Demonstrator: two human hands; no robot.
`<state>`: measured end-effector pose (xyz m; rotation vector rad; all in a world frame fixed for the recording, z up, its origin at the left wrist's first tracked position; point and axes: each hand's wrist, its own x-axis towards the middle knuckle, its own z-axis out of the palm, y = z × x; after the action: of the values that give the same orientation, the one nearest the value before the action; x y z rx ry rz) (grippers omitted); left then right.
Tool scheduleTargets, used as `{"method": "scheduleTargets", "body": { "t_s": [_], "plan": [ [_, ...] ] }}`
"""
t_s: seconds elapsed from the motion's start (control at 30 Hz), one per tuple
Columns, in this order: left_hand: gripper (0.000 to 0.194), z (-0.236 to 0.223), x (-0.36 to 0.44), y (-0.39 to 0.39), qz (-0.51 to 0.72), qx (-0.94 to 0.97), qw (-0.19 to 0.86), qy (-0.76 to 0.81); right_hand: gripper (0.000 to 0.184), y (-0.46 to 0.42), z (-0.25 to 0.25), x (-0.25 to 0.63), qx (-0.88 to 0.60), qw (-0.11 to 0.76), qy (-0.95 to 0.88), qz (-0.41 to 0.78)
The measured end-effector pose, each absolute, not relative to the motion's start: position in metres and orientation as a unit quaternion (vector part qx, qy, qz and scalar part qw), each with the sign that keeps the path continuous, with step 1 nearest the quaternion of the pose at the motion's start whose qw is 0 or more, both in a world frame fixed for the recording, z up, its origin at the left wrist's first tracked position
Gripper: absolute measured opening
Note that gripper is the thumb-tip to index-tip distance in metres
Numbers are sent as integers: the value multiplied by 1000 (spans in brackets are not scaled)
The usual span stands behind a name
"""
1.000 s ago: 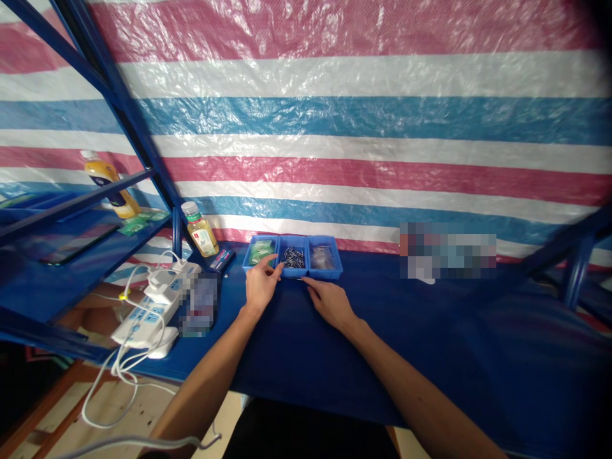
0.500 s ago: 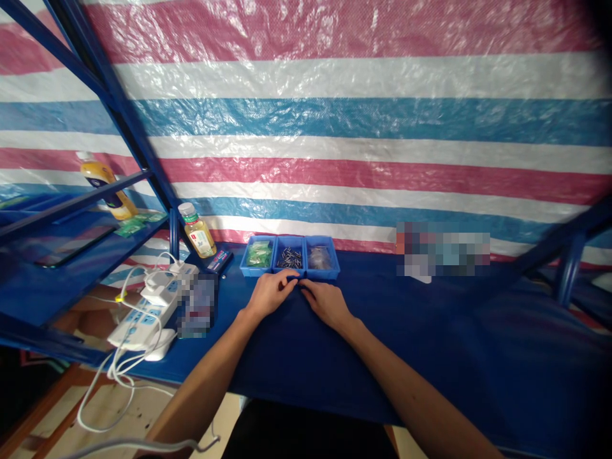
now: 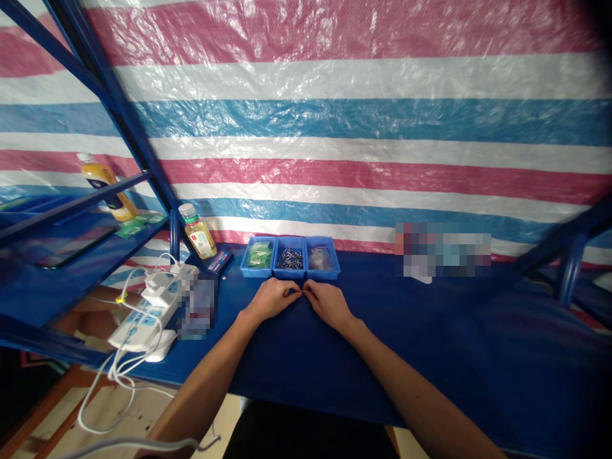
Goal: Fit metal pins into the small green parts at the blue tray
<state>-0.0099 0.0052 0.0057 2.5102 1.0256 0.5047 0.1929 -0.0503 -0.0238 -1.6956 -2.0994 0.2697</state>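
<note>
Metal pins (image 3: 290,259) lie every which way in the middle blue bin (image 3: 289,275).

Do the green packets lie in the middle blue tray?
No, the green packets lie in the leftmost blue tray.

Can't really read anything here, the labels on the green-capped bottle (image 3: 201,241), yellow bottle (image 3: 101,185) and little box (image 3: 220,260) by the blue bins (image 3: 290,257) are too tiny and blurry.
</note>
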Motion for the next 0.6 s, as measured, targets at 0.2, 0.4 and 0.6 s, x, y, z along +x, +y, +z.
{"method": "scheduleTargets", "body": {
  "t_s": [0.2, 0.4, 0.6],
  "plan": [
    [17, 6, -10, 4, 192, 891, 197, 361, 15, -50, -28, 195, -605, 258, -744, 118],
    [21, 5, -10, 4, 209, 886, 196, 364, 16, -50, -28, 196, -562, 321, -750, 138],
    [27, 7, -10, 3, 204, 893, 205, 344, 16, -53, -25, 196, -529, 364, -749, 160]
  ]
}}
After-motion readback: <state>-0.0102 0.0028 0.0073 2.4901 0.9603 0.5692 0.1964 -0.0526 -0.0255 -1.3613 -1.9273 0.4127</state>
